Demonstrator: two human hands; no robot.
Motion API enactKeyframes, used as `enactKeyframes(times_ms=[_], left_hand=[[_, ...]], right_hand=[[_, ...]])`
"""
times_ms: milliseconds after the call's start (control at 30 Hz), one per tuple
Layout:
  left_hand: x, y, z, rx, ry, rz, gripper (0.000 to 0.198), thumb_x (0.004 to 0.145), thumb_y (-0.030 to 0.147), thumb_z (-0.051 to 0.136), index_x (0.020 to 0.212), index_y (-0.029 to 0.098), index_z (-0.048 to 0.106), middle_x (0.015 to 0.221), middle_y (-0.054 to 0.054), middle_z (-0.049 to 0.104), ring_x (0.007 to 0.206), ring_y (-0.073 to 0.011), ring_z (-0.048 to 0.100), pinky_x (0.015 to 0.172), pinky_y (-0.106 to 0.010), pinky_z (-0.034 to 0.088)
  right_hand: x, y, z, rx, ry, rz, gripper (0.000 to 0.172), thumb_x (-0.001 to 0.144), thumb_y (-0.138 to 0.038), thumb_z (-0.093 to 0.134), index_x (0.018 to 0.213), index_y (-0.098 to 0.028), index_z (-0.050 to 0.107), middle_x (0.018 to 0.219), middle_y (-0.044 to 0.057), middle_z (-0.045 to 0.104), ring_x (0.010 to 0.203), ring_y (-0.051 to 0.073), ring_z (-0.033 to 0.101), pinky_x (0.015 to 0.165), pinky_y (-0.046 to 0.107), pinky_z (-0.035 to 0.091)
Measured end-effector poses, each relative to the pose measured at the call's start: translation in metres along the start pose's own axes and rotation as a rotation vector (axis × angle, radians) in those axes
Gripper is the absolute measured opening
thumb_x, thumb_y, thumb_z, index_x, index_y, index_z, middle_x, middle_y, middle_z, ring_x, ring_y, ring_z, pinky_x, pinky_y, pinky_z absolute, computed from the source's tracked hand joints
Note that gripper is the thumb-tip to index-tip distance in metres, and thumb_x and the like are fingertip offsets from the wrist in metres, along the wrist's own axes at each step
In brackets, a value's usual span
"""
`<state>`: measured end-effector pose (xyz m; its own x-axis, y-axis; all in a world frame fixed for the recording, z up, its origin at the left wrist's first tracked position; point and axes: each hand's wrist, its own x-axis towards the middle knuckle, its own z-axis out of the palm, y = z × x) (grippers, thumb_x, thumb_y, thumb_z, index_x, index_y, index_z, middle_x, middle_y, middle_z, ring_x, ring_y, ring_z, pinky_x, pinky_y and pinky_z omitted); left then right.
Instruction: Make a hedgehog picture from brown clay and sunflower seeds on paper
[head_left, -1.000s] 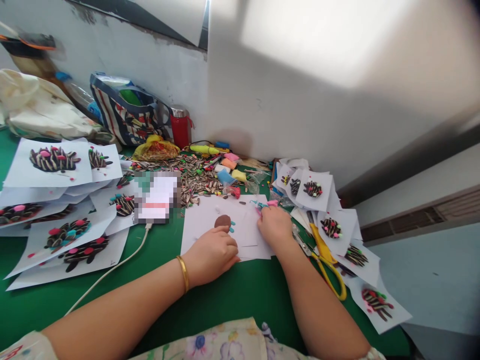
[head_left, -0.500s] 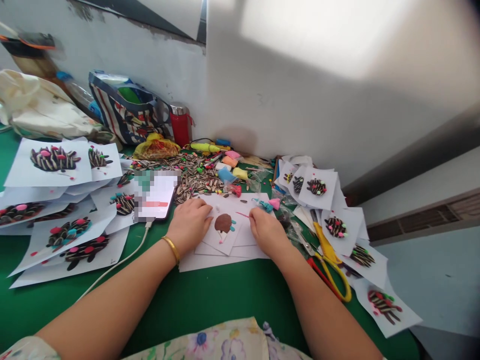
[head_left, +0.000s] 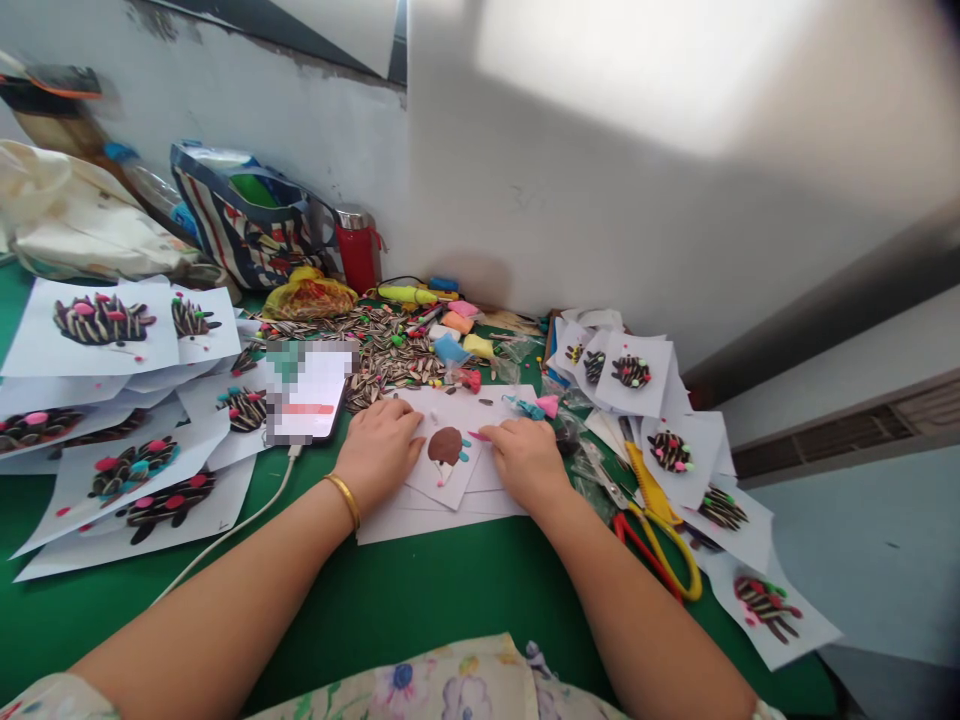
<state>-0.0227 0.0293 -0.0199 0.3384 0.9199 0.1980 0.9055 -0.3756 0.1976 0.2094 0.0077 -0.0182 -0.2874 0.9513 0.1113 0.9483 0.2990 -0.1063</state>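
Green table (head_left: 465,600), pale wall (head_left: 570,230) behind. Brown clay shape (head_left: 445,446) on white paper (head_left: 459,492) at centre, between hands. Left hand (head_left: 380,450): thumb spread from forefinger, resting on paper's left side. Right hand (head_left: 523,458): pinching pink pointed piece (head_left: 477,435), near blue bits (head_left: 465,455). Striped seeds (head_left: 386,348) strewn far side.

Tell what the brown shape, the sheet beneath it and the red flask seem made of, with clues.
Brown shape: probably matt modelling clay, as it looks dull and softly rounded.
Sheet: plain white paper, seemingly matt; thin, with straight edges.
Red flask: shiny silvery lid suggests metal; the body could be painted metal or plastic.
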Motion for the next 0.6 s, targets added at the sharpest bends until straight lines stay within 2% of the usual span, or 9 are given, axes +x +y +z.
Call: enactKeyframes(times_ms=[367, 600], left_hand=[[-0.0022, 0.0038, 0.0043, 0.047, -0.003, 0.028, 0.020, 0.087, 0.026, 0.057, 0.105, 0.022, 0.065, 0.118, -0.010, 0.060, 0.112, -0.0275, 0.052, 0.096, -0.042, 0.040], [-0.0023, 0.0038, 0.0020, 0.046, -0.011, 0.032, 0.019, 0.088, 0.026, 0.057, 0.105, 0.021, 0.064, 0.117, -0.010, 0.061, 0.111, -0.0275, 0.052, 0.095, -0.042, 0.040]], right_hand=[[-0.0003, -0.0024, 0.0008, 0.029, 0.012, -0.046, 0.028, 0.091, -0.021, 0.056, 0.109, -0.033, 0.074, 0.090, 0.002, 0.069, 0.088, 0.018, 0.055, 0.078, 0.033, 0.025], [-0.0024, 0.0004, -0.0047, 0.055, 0.069, -0.054, 0.027, 0.090, -0.019, 0.056, 0.106, -0.032, 0.074, 0.086, 0.001, 0.070, 0.088, 0.018, 0.056, 0.078, 0.033, 0.025]])
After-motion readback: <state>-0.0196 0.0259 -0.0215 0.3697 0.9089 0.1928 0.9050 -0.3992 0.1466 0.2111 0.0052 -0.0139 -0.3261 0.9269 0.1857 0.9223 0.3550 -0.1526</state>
